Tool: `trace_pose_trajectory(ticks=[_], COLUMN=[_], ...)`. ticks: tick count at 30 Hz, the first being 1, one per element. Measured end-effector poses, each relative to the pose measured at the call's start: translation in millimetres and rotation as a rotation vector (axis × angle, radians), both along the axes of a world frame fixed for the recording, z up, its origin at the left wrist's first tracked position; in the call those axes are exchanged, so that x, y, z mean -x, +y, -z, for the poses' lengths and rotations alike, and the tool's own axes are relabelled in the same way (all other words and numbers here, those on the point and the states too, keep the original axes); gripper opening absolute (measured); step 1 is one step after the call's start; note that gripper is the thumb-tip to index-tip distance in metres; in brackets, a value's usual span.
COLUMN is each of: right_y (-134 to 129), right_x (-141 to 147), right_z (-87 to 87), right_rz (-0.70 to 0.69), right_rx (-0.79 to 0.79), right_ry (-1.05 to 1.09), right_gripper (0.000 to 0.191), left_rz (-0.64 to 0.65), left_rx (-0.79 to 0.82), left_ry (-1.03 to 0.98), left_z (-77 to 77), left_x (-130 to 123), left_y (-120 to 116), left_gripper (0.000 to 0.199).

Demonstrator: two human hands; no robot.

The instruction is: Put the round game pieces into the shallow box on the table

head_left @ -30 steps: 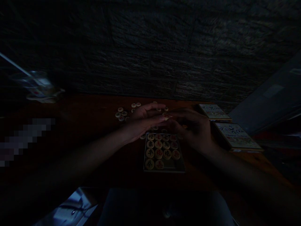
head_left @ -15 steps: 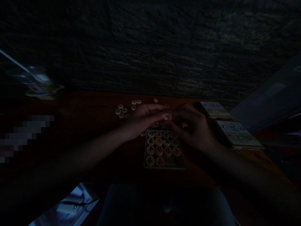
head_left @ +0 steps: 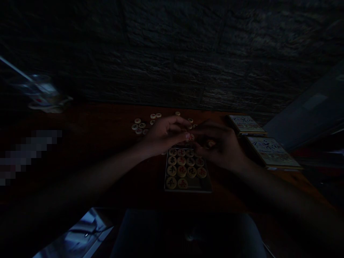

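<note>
Above the far edge of a shallow box (head_left: 205, 188), both hands meet at a small round xiangqi piece (head_left: 191, 137) with a marking on its face. My left hand (head_left: 162, 138) pinches it with the thumb, the other fingers curved beyond. My right hand (head_left: 224, 145) reaches it from the other side with bent fingers. Another pale piece (head_left: 211, 143) lies inside the curl of my right hand. Rows of xiangqi pieces with red and black characters, such as a red one (head_left: 182, 183), fill most of the box; its near right part shows bare bottom.
Loose pieces (head_left: 138, 126) lie on the dark wooden table (head_left: 113, 114) beyond my hands. Two flat printed boxes (head_left: 272, 152) stand at the right. A clear cup (head_left: 44, 91) with a straw is at far left. A stone wall (head_left: 172, 64) closes off the back.
The piece between my hands has turned and dropped slightly, so its red character no longer shows clearly. My fingers have shifted a little around it; the box stays put.
</note>
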State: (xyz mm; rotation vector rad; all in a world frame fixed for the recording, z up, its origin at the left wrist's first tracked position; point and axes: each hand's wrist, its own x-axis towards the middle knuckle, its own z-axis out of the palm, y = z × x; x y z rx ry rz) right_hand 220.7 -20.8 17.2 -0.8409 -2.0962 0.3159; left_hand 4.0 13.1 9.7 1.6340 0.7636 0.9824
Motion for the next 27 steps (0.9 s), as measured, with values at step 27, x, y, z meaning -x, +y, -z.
trace_pose_trajectory(ticks=[27], right_y=[-29.9], right_x=[10.9], right_z=[-10.8], right_rz=[-0.398], right_rx=[0.373], right_ry=[-0.416], right_gripper=[0.023], left_rz=[-0.110], left_rx=[-0.278], left_ry=[0.061], left_z=[3.0], left_x=[5.4], left_y=[7.9], left_gripper=[0.020])
